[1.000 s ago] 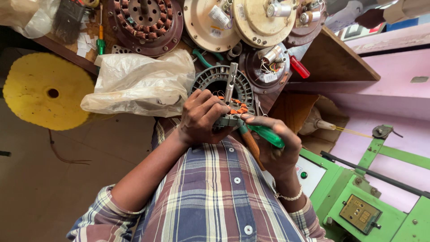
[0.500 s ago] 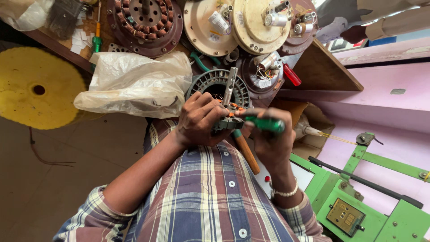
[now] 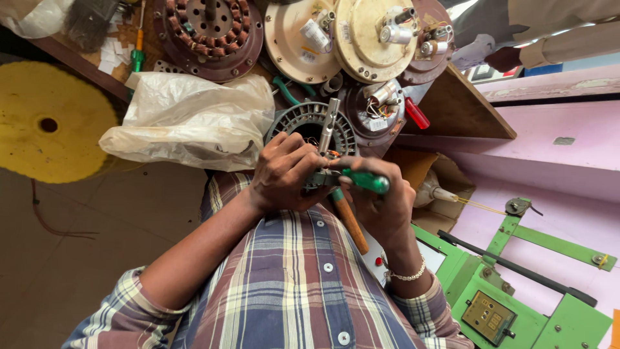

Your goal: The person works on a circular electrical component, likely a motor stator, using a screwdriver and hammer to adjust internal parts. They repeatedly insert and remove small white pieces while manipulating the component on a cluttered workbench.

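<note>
The stator point(image 3: 310, 126) sits on your lap at the surface point(image 3: 465, 110) edge. Your left hand point(image 3: 284, 174) is closed around its near rim; your right hand point(image 3: 381, 203) is clenched on a green-handled tool point(image 3: 365, 181), apparently a screwdriver. If that tip slips, it could nick the windings or your left fingers.

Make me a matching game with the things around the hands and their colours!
Things:
1. tool handle in the right hand
2. round disc on the floor
3. crumpled plastic bag
4. small cylinder beside the motor parts

Colours:
a. red
b. white
c. green
d. yellow

Pairs: 1-c, 2-d, 3-b, 4-a
</note>
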